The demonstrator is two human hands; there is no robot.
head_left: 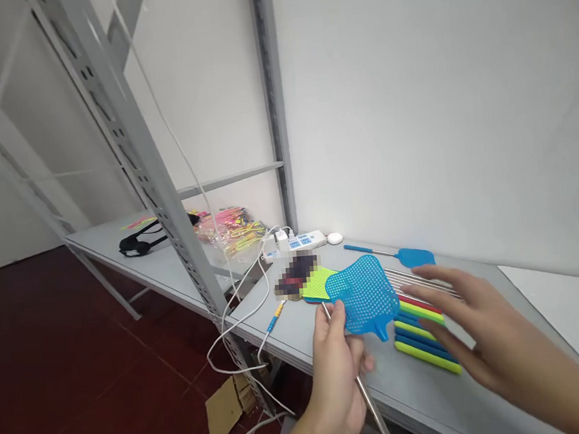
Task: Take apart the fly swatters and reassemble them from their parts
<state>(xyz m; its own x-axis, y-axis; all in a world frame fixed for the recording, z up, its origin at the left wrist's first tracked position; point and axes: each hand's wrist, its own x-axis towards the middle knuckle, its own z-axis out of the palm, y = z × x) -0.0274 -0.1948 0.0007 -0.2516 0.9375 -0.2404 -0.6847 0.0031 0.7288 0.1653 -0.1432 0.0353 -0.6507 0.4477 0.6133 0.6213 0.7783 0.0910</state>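
The left hand (333,357) is closed around a slim silver metal rod (374,412), thumb near its upper end, while the right hand (499,334) is apart from it, fingers spread and seemingly empty, above the right part of the grey desk (299,333). A blue perforated plastic swatter head (363,295) sits just beside the left thumb, overlapping a yellow-green mesh head (319,283); whether the left fingers also pinch it, I cannot tell. Its short socket points toward the desk's near edge. Handling would likely go best with the rod gripped close to its end, head and rod kept in line, and the thin mesh left unbent. The right fingers should clear the row of coloured handles (425,357) and the loose silver rods (399,280) nearer the far edge.
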